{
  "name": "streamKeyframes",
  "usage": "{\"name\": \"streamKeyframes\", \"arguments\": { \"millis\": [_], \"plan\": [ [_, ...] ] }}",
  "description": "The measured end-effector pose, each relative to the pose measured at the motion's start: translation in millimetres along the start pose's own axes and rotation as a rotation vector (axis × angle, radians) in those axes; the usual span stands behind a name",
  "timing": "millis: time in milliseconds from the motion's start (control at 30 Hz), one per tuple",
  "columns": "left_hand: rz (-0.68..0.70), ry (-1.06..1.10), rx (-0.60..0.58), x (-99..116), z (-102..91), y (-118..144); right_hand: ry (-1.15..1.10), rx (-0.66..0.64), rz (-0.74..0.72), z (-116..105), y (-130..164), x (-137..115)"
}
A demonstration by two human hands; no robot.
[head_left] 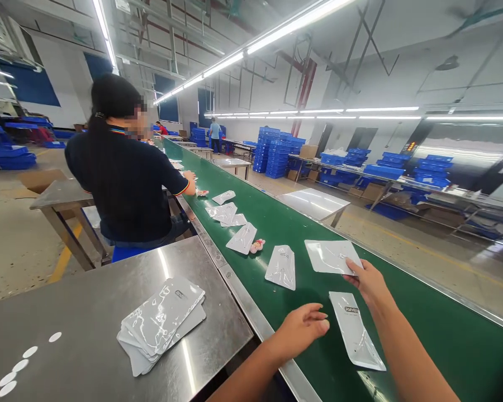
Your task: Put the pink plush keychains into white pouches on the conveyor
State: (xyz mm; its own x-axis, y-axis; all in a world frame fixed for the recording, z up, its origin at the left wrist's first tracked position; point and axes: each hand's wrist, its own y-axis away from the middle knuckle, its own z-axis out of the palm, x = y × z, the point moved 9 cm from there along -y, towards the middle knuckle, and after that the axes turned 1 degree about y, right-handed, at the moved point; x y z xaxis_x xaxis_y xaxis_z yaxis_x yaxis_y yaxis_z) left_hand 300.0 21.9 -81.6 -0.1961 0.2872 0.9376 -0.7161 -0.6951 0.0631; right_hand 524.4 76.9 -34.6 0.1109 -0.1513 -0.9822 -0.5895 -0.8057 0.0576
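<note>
My right hand (pixel 366 279) pinches the near right corner of a shiny silver-white pouch (pixel 327 254), over the green conveyor belt (pixel 251 195). My left hand (pixel 299 332) is over the belt's near edge, fingers stretched out and thumb a little apart, with nothing in it. Between my forearms lies another printed pouch (pixel 354 329), long and slightly bulging. Farther up the belt is a single pouch (pixel 281 267), then a pouch (pixel 242 239) beside a small pink figure (pixel 257 245), and several more pouches beyond.
At my left, a metal table (pixel 96 301) bears a stack of flat pouches (pixel 163 318) and several white oval discs (pixel 30 352). A co-worker (pixel 121 167) sits at the belt's left side, a hand on the belt. Blue crates (pixel 272 151) and side tables (pixel 314 202) stand right of the belt.
</note>
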Motion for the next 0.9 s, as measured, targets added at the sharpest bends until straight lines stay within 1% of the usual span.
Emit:
{"name": "streamKeyframes", "arguments": {
  "millis": [33, 67, 100, 133, 167, 200, 233, 267, 300, 333, 367, 400, 433, 467, 500, 567, 600, 667, 733, 767, 833, 900],
  "plan": [
    [0.002, 0.043, -0.011, 2, 11.0, -3, -0.072, 0.029, -0.013, -4, 17, 1],
    [0.045, 0.078, -0.005, 10, 19.8, -5, -0.149, 0.046, -0.027, -4, 35, 2],
    [0.119, 0.114, 0.022, 20, 25.6, -5, -0.222, 0.044, -0.037, 2, 56, 4],
    [0.2, 0.152, 0.069, 31, 27.4, -5, -0.283, 0.02, -0.038, 14, 77, 7],
    [0.267, 0.196, 0.136, 40, 24.8, -3, -0.313, -0.023, -0.028, 29, 98, 11],
    [0.304, 0.249, 0.22, 45, 17.4, 0, -0.313, -0.097, -0.007, 49, 117, 15],
    [0.31, 0.313, 0.319, 46, 5.2, 3, -0.299, -0.181, 0.016, 71, 133, 18],
    [0.296, 0.373, 0.427, 44, -11.1, 8, -0.268, -0.282, 0.038, 93, 145, 20],
    [0.278, 0.422, 0.535, 42, -30.4, 14, -0.226, -0.376, 0.051, 114, 152, 20],
    [0.271, 0.454, 0.64, 40, -52.0, 23, -0.17, -0.441, 0.049, 131, 152, 17],
    [0.278, 0.473, 0.731, 40, -74.2, 34, -0.085, -0.475, 0.034, 145, 144, 13],
    [0.292, 0.479, 0.807, 41, -95.9, 46, 0.02, -0.478, 0.014, 156, 130, 8],
    [0.307, 0.472, 0.866, 43, -115.7, 57, 0.123, -0.45, -0.01, 165, 110, 2],
    [0.317, 0.456, 0.889, 46, -131.7, 67, 0.262, -0.409, -0.026, 172, 87, -4],
    [0.314, 0.437, 0.895, 49, -144.1, 75, 0.326, -0.396, -0.026, 181, 65, -10],
    [0.3, 0.389, 0.867, 52, -157.9, 86, 0.428, -0.391, 0.002, 199, 27, -15],
    [0.285, 0.364, 0.841, 51, -159.8, 88, 0.46, -0.401, 0.022, 208, 14, -15],
    [0.25, 0.304, 0.777, 48, -156.9, 88, 0.528, -0.427, 0.051, 222, -1, -12],
    [0.209, 0.217, 0.704, 43, -149.0, 84, 0.559, -0.451, 0.041, 230, -3, -11],
    [0.19, 0.165, 0.662, 41, -144.0, 82, 0.559, -0.453, 0.016, 230, -1, -13],
    [0.164, 0.056, 0.573, 39, -133.0, 77, 0.53, -0.433, -0.069, 222, 9, -25],
    [0.144, -0.064, 0.501, 40, -122.7, 74, 0.475, -0.398, -0.168, 205, 26, -45]
  ]
}}
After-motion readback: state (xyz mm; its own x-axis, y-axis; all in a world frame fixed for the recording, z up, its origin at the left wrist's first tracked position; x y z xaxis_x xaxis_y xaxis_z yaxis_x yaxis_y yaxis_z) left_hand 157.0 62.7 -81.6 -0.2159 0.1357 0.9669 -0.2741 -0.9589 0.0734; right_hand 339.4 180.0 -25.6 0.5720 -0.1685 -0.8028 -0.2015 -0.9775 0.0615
